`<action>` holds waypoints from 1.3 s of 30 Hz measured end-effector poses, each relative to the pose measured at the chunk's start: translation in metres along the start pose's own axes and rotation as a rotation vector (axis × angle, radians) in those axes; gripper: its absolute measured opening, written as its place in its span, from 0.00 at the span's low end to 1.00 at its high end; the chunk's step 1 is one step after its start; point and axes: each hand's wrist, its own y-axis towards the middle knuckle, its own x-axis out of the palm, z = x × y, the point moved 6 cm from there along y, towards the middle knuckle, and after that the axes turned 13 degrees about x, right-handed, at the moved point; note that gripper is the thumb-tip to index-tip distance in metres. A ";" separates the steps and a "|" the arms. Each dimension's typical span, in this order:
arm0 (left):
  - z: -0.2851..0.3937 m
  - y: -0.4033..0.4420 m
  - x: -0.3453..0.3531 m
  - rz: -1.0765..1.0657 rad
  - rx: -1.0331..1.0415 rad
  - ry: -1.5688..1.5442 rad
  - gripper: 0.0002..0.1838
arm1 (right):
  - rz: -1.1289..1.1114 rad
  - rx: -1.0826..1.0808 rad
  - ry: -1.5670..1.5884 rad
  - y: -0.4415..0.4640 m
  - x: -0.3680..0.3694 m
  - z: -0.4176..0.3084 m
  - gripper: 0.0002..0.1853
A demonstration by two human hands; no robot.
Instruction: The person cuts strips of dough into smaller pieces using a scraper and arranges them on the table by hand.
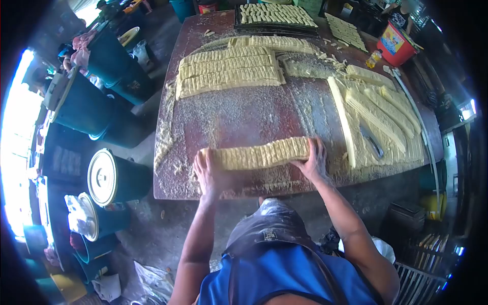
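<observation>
A long row of sliced dough (259, 155) spans the space between my hands near the table's front edge. My left hand (206, 170) is closed on its left end, and my right hand (312, 158) grips the right end with the fingers curled over it. Whether the row touches the table or hangs just above it, I cannot tell. Farther back lies a block of cut dough rows (229, 71). To the right, uncut dough strips (376, 114) rest on a dough slab (340, 122), with a curved cutting blade (372, 142) lying on it.
The floury table (244, 112) carries trays of dough pieces (277, 15) at the back. A red bucket (396, 43) and a bottle of yellow liquid (373, 58) stand at the far right. Large lidded bins (124, 178) line the left side. A person (399, 18) is at the back right.
</observation>
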 end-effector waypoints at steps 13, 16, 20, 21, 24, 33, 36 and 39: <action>-0.168 0.231 0.034 -0.068 -0.119 0.006 0.67 | -0.119 0.063 -0.027 0.219 0.133 -0.109 0.61; -0.152 0.231 0.017 -0.011 -0.065 -0.063 0.65 | -0.158 0.030 0.027 0.217 0.129 -0.104 0.61; -0.138 0.169 -0.028 -0.045 -0.011 0.146 0.58 | -0.083 -0.111 0.105 0.184 0.066 -0.075 0.57; -0.147 0.139 -0.032 -0.066 0.004 0.145 0.55 | -0.057 -0.111 0.131 0.165 0.064 -0.046 0.54; -0.141 0.040 -0.066 -0.214 -0.254 0.249 0.52 | -0.083 0.057 0.098 0.085 0.007 0.009 0.39; 0.037 0.069 0.051 -0.523 0.280 0.055 0.48 | -0.207 0.255 0.005 -0.046 -0.035 -0.014 0.37; 0.092 0.104 0.063 -0.541 0.381 -0.084 0.46 | -0.138 -0.047 -0.272 -0.030 -0.025 -0.002 0.37; 0.129 0.106 0.069 -0.524 0.440 -0.153 0.42 | -0.232 0.409 -0.235 0.011 -0.057 0.075 0.33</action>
